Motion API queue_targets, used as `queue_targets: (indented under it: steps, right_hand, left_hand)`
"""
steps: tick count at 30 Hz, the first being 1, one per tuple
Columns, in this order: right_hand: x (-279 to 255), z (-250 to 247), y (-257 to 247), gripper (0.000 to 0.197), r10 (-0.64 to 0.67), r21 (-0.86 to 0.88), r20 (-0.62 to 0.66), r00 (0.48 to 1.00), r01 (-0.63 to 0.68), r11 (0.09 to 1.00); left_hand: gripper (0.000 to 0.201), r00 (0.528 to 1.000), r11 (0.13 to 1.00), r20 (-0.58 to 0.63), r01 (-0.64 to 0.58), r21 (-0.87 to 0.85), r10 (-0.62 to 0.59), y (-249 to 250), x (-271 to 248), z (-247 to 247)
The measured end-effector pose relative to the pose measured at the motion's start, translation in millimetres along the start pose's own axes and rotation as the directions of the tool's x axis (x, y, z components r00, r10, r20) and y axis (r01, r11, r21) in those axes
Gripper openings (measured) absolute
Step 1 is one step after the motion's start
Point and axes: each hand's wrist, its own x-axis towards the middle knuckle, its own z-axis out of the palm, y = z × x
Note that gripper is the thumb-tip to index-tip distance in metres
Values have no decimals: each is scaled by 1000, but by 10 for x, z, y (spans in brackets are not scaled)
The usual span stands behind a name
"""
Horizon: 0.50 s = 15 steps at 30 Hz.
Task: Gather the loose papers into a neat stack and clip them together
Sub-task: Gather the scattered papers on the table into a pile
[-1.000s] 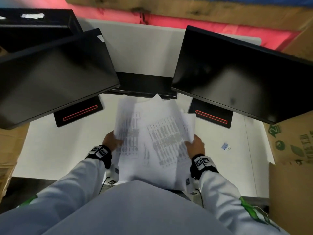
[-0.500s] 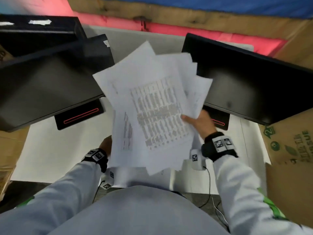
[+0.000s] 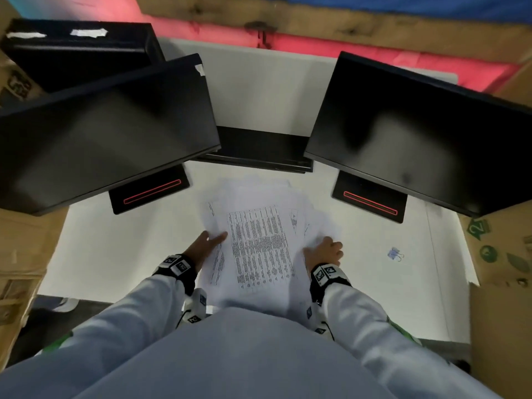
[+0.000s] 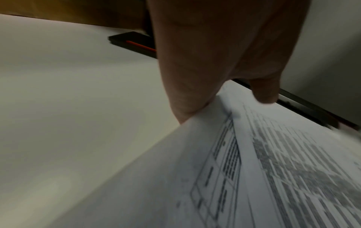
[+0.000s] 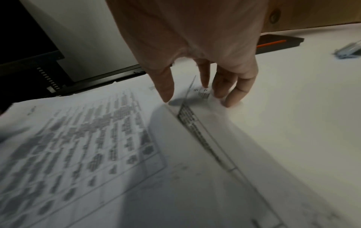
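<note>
A loose, uneven pile of printed papers (image 3: 259, 243) lies on the white table (image 3: 115, 249) in front of me. My left hand (image 3: 213, 240) holds the pile's left edge, thumb on top; in the left wrist view the sheets (image 4: 254, 169) curl up against that hand (image 4: 224, 108) and the fingers go under them. My right hand (image 3: 322, 247) sits at the pile's right edge. In the right wrist view its fingertips (image 5: 228, 101) touch the lower sheets (image 5: 97, 138) on the table, with the thumb at the top sheet's edge. A small blue binder clip (image 3: 395, 254) lies apart, to the right.
Two dark monitors (image 3: 100, 133) (image 3: 417, 133) overhang the table at left and right on black bases (image 3: 149, 191) (image 3: 370, 200). A third black base (image 3: 259, 151) stands behind the pile. Cardboard boxes (image 3: 501, 254) flank both sides.
The papers, held up in the air by my right hand half a second ago, are back down on the table. Both hands now sit at the pile's side edges.
</note>
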Motion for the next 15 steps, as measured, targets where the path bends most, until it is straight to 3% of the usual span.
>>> queue_targets:
  steps: [2, 4, 5, 7, 9, 11, 12, 15]
  right_hand:
    - [-20, 45, -56, 57, -119, 58, 139, 983, 111, 992]
    - [-16, 48, -108, 58, -253, 174, 242, 937, 214, 961]
    - [0, 28, -109, 57, -278, 220, 242, 930, 227, 949]
    - [64, -42, -56, 55, -216, 246, 153, 964, 174, 954]
    - [137, -125, 49, 52, -13, 198, 44, 999, 4, 980]
    - [159, -183, 126, 52, 162, 127, 12, 987, -162, 978]
    - [152, -183, 128, 51, 184, 104, 21, 983, -186, 977]
    - [103, -99, 27, 56, 89, 132, 119, 989, -105, 986]
  left_hand:
    - [71, 995, 982, -75, -57, 181, 71, -5, 109, 124]
    - [93, 990, 950, -90, -79, 304, 111, -36, 243, 233]
    - [92, 986, 930, -91, -98, 354, 138, -51, 323, 252]
    - [53, 980, 905, -100, -119, 409, 174, 0, 309, 238]
    - [30, 973, 902, -156, -91, 421, 171, 50, 243, 193]
    - [27, 966, 916, -201, -70, 395, 160, 93, 212, 190]
    - [27, 959, 908, -225, -65, 415, 171, 108, 226, 211]
    - [48, 961, 883, -210, -61, 466, 177, 229, 142, 436]
